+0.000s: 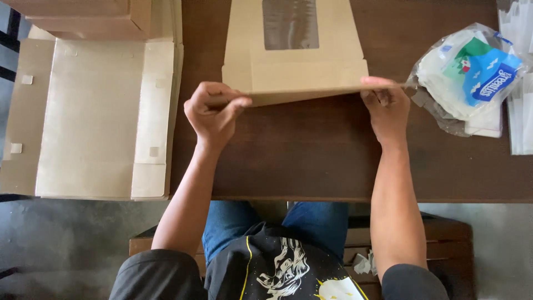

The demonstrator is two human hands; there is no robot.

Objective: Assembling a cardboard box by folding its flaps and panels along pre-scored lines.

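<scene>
A flat tan cardboard box blank [294, 66] with a clear plastic window lies on the dark brown table [322, 161]. Its near flap is lifted off the tabletop. My left hand [214, 114] pinches the flap's left end between thumb and fingers. My right hand [385, 105] grips the flap's right end, fingers curled over the edge. Both forearms reach out from the table's near edge.
A stack of unfolded cardboard blanks [94, 116] lies at the left, overhanging the table. Folded boxes [83, 16] sit at the far left corner. A clear plastic bag with white and blue packets [469, 72] rests at the right, beside white sheets [519, 83].
</scene>
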